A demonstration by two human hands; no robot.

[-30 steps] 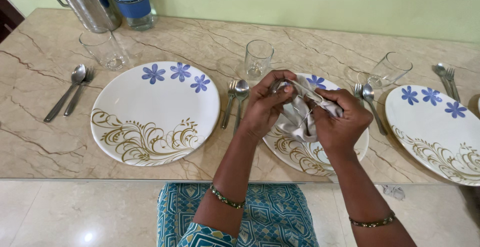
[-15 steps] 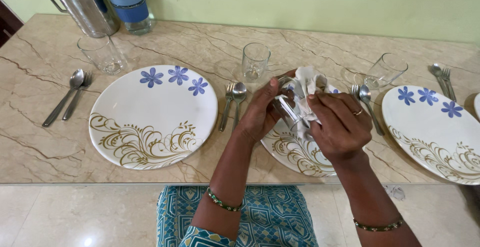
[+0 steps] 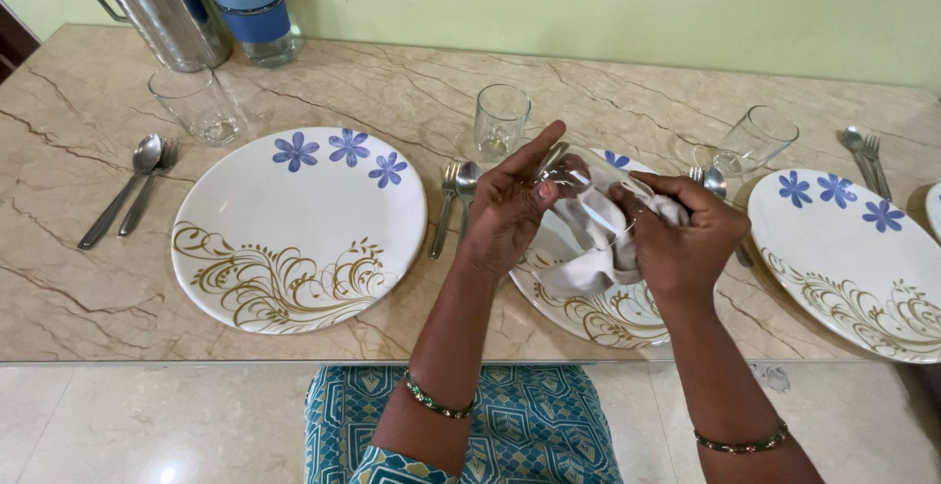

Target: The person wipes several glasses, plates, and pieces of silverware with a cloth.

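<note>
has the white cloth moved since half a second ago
Yes. The white cloth was bunched up above the middle plate's far rim; it now hangs lower over that plate, between the left hand and right hand.

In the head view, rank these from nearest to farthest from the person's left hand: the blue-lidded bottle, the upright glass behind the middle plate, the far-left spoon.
From the left hand:
1. Upright glass, just behind it.
2. Blue-lidded bottle, far back left by the wall.
3. Far-left spoon, at the table's left edge.
</note>
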